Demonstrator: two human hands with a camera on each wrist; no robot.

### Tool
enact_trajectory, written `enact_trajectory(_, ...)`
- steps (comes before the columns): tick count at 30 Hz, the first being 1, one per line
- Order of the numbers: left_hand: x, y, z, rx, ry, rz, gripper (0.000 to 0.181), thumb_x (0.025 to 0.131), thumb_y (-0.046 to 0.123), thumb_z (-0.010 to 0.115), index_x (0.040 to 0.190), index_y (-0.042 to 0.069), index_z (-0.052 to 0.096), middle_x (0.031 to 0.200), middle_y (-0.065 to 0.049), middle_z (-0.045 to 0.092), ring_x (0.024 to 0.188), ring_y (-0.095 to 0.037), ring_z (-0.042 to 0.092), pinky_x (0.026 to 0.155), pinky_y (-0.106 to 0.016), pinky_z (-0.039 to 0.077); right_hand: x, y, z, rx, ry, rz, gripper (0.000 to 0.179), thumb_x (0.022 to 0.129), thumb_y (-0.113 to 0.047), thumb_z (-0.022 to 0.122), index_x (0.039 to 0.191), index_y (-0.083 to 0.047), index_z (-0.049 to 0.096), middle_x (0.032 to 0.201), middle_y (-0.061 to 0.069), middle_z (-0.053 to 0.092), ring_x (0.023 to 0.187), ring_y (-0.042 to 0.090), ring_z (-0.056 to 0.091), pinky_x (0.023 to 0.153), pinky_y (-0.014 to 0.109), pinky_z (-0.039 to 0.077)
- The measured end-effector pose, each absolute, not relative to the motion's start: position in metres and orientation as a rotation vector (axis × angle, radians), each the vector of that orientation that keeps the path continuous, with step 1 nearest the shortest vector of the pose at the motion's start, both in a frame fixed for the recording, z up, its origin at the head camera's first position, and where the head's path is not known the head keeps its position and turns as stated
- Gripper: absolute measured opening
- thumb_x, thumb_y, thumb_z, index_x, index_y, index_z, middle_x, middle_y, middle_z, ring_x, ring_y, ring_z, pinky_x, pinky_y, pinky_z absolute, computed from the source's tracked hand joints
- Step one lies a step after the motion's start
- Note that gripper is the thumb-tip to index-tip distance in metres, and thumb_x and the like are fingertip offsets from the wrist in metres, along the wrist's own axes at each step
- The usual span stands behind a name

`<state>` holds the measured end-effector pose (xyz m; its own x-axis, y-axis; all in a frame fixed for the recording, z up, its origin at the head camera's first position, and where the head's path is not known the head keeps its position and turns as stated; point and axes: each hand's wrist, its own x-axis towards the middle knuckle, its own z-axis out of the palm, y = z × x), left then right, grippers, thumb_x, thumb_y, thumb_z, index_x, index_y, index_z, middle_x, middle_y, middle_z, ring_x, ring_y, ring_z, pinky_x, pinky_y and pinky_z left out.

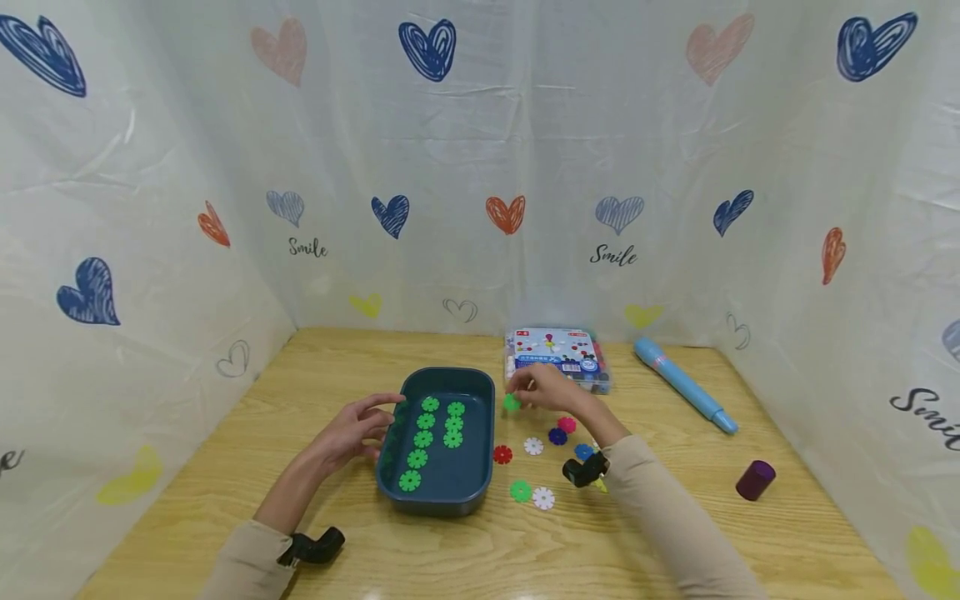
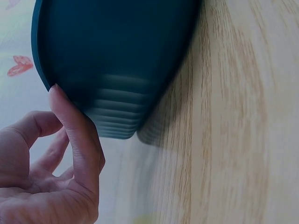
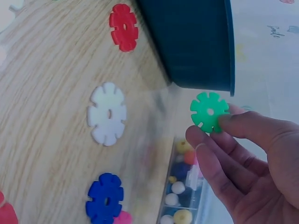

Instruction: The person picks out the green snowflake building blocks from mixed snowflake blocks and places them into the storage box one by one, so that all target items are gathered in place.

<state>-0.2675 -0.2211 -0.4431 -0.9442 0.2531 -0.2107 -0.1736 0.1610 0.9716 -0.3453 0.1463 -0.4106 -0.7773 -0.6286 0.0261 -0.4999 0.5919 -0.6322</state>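
Note:
My right hand (image 1: 542, 387) pinches a green notched disc (image 3: 210, 112) between thumb and fingers, just off the right side of the dark blue tray (image 1: 487, 467). My left hand (image 1: 352, 431) is at the tray's left side. In the left wrist view one fingertip (image 2: 57, 91) touches the tray's rim, and the other fingers are loosely bent. Inside the tray, several green discs lie in two columns, the left one (image 1: 417, 459) longer than the right one (image 1: 453, 438). On the table right of the tray are a red disc (image 1: 502, 454), a white disc (image 1: 533, 447) and another green disc (image 1: 521, 491).
A clear bead box (image 1: 558, 360) with a printed label stands behind the right hand. Farther right lie a light blue stick-shaped item (image 1: 684, 383) and a purple cylinder (image 1: 755, 480). More discs, dark blue (image 1: 557, 436) and pink (image 1: 567, 425), lie near the right forearm.

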Motion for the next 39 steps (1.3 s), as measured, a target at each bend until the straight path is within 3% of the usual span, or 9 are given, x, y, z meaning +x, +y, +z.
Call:
enact_trajectory(10, -0.267, -0.222, -0.443, 0.103, 2.118, 1.841, 0.047, 0.098, 0.02, 0.058, 0.144, 0.015, 0.046, 0.107, -0.008, 0.06, 0.078, -0.016, 0.061, 0.056, -0.023, 0.054, -0.343, 0.145, -0.39, -1.058, 2.607, -0.927, 0.018, 0.098, -0.005, 0.056, 0.108, -0.002, 0.07, 0.096, 0.015, 0.072, 0.083, 0.035, 0.07, 0.071, 0.04, 0.059)
enact_trajectory(14, -0.267, -0.221, -0.442, 0.088, 2.12, 1.846, 0.047, 0.098, 0.02, 0.058, 0.143, 0.016, 0.046, 0.108, -0.008, 0.06, 0.079, -0.016, 0.061, 0.056, -0.024, 0.054, -0.343, 0.142, -0.38, -1.112, 2.628, -0.899, 0.019, 0.097, -0.005, 0.056, 0.109, -0.001, 0.071, 0.094, 0.014, 0.073, 0.075, 0.024, 0.071, 0.071, 0.041, 0.059)
enact_trajectory(18, -0.267, -0.221, -0.441, 0.077, 2.115, 1.851, 0.046, 0.099, 0.019, 0.057, 0.143, 0.016, 0.046, 0.108, -0.007, 0.059, 0.079, -0.016, 0.062, 0.056, -0.024, 0.054, -0.341, 0.138, -0.372, -1.148, 2.662, -0.868, 0.019, 0.097, -0.005, 0.058, 0.109, -0.003, 0.072, 0.091, 0.011, 0.073, 0.069, 0.009, 0.067, 0.066, 0.032, 0.058)
enact_trajectory(21, -0.266, -0.222, -0.441, 0.095, 2.107, 1.851, 0.047, 0.099, 0.019, 0.056, 0.144, 0.014, 0.045, 0.106, -0.006, 0.058, 0.079, -0.015, 0.062, 0.056, -0.024, 0.054, -0.339, 0.134, -0.367, -1.163, 2.674, -0.843, 0.019, 0.096, -0.004, 0.059, 0.11, -0.004, 0.072, 0.092, 0.01, 0.072, 0.071, 0.015, 0.067, 0.063, 0.022, 0.054)
enact_trajectory(24, -0.266, -0.223, -0.441, 0.11, 2.099, 1.854, 0.048, 0.1, 0.019, 0.056, 0.145, 0.012, 0.043, 0.104, -0.004, 0.058, 0.079, -0.014, 0.062, 0.057, -0.024, 0.055, -0.336, 0.129, -0.362, -1.152, 2.655, -0.828, 0.021, 0.094, -0.003, 0.061, 0.112, -0.005, 0.072, 0.095, 0.01, 0.071, 0.078, 0.021, 0.069, 0.064, 0.02, 0.052)
enact_trajectory(31, -0.266, -0.223, -0.443, 0.086, 2.1, 1.849, 0.047, 0.099, 0.02, 0.057, 0.145, 0.014, 0.045, 0.096, -0.001, 0.056, 0.075, -0.013, 0.06, 0.055, -0.025, 0.054, -0.33, 0.115, -0.352, -1.191, 2.582, -0.821, 0.023, 0.094, -0.001, 0.059, 0.113, -0.004, 0.071, 0.095, 0.013, 0.07, 0.085, 0.026, 0.073, 0.068, 0.023, 0.055)
enact_trajectory(35, -0.267, -0.222, -0.443, 0.086, 2.103, 1.848, 0.046, 0.099, 0.02, 0.056, 0.144, 0.015, 0.045, 0.095, 0.0, 0.056, 0.074, -0.013, 0.059, 0.055, -0.025, 0.054, -0.332, 0.107, -0.351, -1.198, 2.573, -0.792, 0.023, 0.096, -0.002, 0.057, 0.112, -0.005, 0.072, 0.093, 0.01, 0.072, 0.08, 0.02, 0.072, 0.065, 0.023, 0.055)
enact_trajectory(39, -0.266, -0.222, -0.443, 0.083, 2.11, 1.846, 0.046, 0.099, 0.02, 0.057, 0.144, 0.016, 0.046, 0.095, -0.001, 0.056, 0.074, -0.013, 0.059, 0.055, -0.025, 0.054, -0.333, 0.097, -0.35, -1.187, 2.528, -0.76, 0.024, 0.095, 0.0, 0.056, 0.112, -0.004, 0.072, 0.092, 0.009, 0.072, 0.077, 0.018, 0.07, 0.069, 0.032, 0.058)
